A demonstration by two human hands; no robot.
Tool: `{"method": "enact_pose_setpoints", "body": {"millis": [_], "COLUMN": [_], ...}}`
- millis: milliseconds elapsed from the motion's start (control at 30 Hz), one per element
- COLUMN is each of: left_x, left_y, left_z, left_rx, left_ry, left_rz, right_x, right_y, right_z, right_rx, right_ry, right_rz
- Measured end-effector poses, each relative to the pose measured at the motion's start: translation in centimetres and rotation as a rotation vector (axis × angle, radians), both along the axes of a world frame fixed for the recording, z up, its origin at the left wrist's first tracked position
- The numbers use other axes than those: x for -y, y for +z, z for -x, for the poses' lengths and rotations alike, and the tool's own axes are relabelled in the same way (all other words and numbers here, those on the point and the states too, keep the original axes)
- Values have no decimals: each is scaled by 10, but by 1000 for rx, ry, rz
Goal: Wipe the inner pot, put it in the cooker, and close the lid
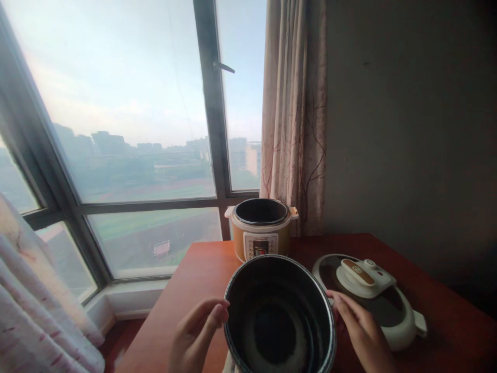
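Observation:
A dark inner pot [279, 321] with a pale metal rim is tilted toward me in the foreground, its inside facing me. My left hand [200, 331] pinches the rim on the left side, thumb and fingers together. On the opposite side, my right hand [359, 324] grips the rim, with its fingertips partly hidden behind the pot. Behind the pot stands the electric pressure cooker [239, 241], lidless, gold and white with a front control panel. To the right, the cooker's lid [402, 331] lies on the table beside my right hand, its handle facing up.
The reddish-brown table [186, 290] runs beneath everything, with its left edge slanting toward the window [147, 155]. A patterned curtain [293, 119] hangs behind the cooker, another curtain [34, 305] is at lower left. A grey wall [399, 129] rises on the right.

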State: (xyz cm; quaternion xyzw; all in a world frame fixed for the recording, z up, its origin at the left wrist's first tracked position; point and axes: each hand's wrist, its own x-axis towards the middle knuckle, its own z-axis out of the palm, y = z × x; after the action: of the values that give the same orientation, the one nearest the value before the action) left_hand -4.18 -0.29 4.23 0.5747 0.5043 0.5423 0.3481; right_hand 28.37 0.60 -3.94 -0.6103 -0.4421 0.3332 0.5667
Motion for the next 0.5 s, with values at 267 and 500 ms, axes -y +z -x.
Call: {"method": "enact_pose_setpoints", "body": {"millis": [267,500], "left_x": [-35,-40], "left_y": [-43,-31], "left_z": [3,-9], "left_rx": [65,136], "left_ry": [-81,-47], "left_rz": [220,142], "right_x": [-4,-13], "right_y": [-1,23], "right_z": [2,14], "right_rx": [17,174], "right_ry": [38,27], "right_rz": [16,-67]}}
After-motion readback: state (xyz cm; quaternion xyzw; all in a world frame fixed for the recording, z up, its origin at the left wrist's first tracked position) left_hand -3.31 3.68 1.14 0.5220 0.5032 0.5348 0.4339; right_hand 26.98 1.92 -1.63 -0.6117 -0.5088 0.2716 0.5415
